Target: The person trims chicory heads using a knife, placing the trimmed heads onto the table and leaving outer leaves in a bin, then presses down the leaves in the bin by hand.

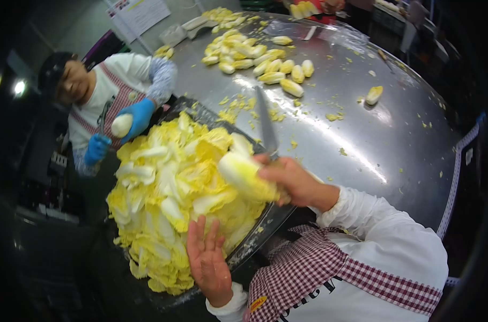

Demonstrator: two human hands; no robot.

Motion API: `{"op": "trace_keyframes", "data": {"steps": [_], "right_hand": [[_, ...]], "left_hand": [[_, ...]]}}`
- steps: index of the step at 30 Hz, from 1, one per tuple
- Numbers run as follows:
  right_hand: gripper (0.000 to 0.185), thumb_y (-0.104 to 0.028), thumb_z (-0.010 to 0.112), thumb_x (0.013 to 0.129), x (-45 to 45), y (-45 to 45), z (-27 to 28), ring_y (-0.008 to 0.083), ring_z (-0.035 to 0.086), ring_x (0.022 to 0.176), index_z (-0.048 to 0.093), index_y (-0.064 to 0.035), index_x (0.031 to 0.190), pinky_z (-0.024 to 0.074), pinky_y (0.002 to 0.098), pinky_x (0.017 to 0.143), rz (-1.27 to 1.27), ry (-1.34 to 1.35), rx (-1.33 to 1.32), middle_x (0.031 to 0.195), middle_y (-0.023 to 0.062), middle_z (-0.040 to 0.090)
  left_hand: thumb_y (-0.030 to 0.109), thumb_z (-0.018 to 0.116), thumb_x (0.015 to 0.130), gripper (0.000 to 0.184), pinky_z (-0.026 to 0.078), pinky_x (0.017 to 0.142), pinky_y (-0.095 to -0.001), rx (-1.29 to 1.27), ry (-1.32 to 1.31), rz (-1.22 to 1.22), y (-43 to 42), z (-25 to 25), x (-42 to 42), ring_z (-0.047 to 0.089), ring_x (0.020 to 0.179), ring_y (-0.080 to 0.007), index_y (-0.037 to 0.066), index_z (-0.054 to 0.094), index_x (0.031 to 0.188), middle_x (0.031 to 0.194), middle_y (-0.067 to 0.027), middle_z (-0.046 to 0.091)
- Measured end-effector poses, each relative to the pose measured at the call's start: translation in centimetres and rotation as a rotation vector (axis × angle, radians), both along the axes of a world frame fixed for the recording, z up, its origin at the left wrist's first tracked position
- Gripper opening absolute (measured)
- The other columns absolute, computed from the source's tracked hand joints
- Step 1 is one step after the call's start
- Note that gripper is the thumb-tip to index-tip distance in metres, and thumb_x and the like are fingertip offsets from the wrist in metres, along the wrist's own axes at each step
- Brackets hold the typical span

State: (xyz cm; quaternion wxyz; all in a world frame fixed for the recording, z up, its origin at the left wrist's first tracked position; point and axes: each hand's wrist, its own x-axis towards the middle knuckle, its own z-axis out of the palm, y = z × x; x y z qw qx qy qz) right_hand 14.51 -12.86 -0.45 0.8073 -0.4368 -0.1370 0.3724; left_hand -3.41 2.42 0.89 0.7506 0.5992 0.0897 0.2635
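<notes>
My right hand (295, 182) is closed around a knife (267, 126) and a small yellow-white cabbage heart (241, 172). The blade points up toward the metal table. Palm showing and fingers apart, my left hand (207, 257) is empty beside the lower edge of a large heap of loose yellow cabbage leaves (174, 182). The held cabbage is above the heap's right side.
A co-worker (128, 80) in blue gloves stands at upper left, holding a pale cabbage piece (122, 125) and a tool. Trimmed cabbage hearts (244, 51) and scraps lie on the metal table (389, 145). Another person's hand (332, 5) shows at the top.
</notes>
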Motion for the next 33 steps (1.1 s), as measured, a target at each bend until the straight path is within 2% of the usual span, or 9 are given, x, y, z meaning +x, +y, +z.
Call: {"op": "trace_keyframes", "data": {"steps": [3,7,14,17,20,23,26,27,33], "right_hand": [[0.046,-0.035,0.066,0.086,3.9,-4.1,-2.2,0.0052,0.049,0.046,0.055,-0.0033,0.116,0.0425,0.0188,0.039,-0.42,0.052,-0.06,0.078,0.0008,0.061],[0.052,-0.034,0.066,0.086,8.7,-8.8,-9.7,0.0098,0.053,0.068,0.047,-0.0034,0.122,0.0465,0.0247,0.05,-0.772,0.173,-0.274,0.096,0.0031,0.057],[0.042,-0.028,0.064,0.087,18.4,-12.3,-15.5,0.0144,0.054,0.069,0.048,-0.0058,0.119,0.0496,0.0276,0.055,-0.961,0.096,-0.099,0.101,0.0042,0.055],[0.035,-0.024,0.064,0.086,18.9,-13.0,-15.3,0.0147,0.057,0.073,0.05,-0.0075,0.114,0.0503,0.0286,0.056,-0.991,0.144,-0.267,0.098,0.0044,0.058],[0.024,-0.025,0.069,0.083,14.0,-13.4,-14.0,0.0112,0.058,0.067,0.059,-0.0075,0.096,0.0487,0.0274,0.053,-0.635,-0.019,-0.546,0.075,0.0019,0.061],[0.044,-0.042,0.077,0.073,7.6,-13.1,-13.8,0.0123,0.058,0.065,0.062,-0.0033,0.086,0.0466,0.033,0.055,-0.284,-0.396,-0.886,0.066,0.0063,0.06],[0.077,-0.059,0.078,0.059,2.2,-12.6,-14.6,0.0343,0.062,0.083,0.058,-0.001,0.105,0.0483,0.0394,0.074,-0.154,-0.615,-1.03,0.089,0.0198,0.063],[0.082,-0.057,0.08,0.059,0.9,-12.4,-14.7,0.0342,0.062,0.089,0.053,-0.0036,0.115,0.048,0.0394,0.079,-0.15,-0.689,-1.078,0.095,0.0189,0.063],[0.081,-0.049,0.082,0.059,1.1,-12.3,-15.0,0.0351,0.06,0.094,0.051,-0.0002,0.117,0.0466,0.0411,0.083,-0.096,-0.584,-1.23,0.099,0.0214,0.062]], "left_hand": [[0.037,0.059,0.09,0.07,0.041,0.093,-0.0363,-0.055,0.064,-0.035,0.4,-0.9,-0.9,0.051,0.117,-0.0311,-0.005,0.031,0.138,0.135,-0.0206,0.044],[0.028,0.057,0.091,0.054,0.044,0.088,-0.0353,-0.04,0.07,-0.074,-0.3,-1.6,-0.6,0.056,0.108,-0.0278,-0.006,0.041,0.129,0.125,-0.0188,0.052],[0.015,0.051,0.094,0.043,0.044,0.094,-0.0396,-0.078,0.144,-0.221,-1.6,-1.2,1.2,0.054,0.111,-0.0278,-0.004,0.04,0.131,0.124,-0.0163,0.052],[0.012,0.05,0.094,0.04,0.043,0.096,-0.0385,-0.057,0.137,-0.236,-2.0,-1.0,1.7,0.054,0.111,-0.0267,-0.004,0.043,0.129,0.123,-0.0151,0.053],[0.018,0.054,0.091,0.045,0.045,0.09,-0.0366,-0.013,0.166,-0.191,-1.8,-1.9,1.6,0.056,0.106,-0.0268,-0.005,0.043,0.127,0.122,-0.0158,0.053],[0.022,0.058,0.088,0.048,0.048,0.085,-0.0349,0.009,0.205,-0.141,-1.9,-2.2,1.6,0.059,0.102,-0.0273,-0.006,0.044,0.125,0.12,-0.0168,0.054],[0.015,0.053,0.09,0.041,0.046,0.089,-0.0369,-0.016,0.215,-0.182,-2.7,-1.0,1.7,0.057,0.105,-0.0266,-0.005,0.045,0.125,0.12,-0.0162,0.055],[0.01,0.05,0.093,0.037,0.045,0.093,-0.0388,-0.029,0.204,-0.23,-2.8,-0.9,1.7,0.055,0.108,-0.0258,-0.005,0.046,0.127,0.119,-0.0154,0.055],[0.014,0.053,0.087,0.042,0.048,0.086,-0.036,0.047,0.216,-0.265,-2.9,-2.5,2.2,0.059,0.103,-0.0278,-0.005,0.045,0.124,0.12,-0.0176,0.055]]}}
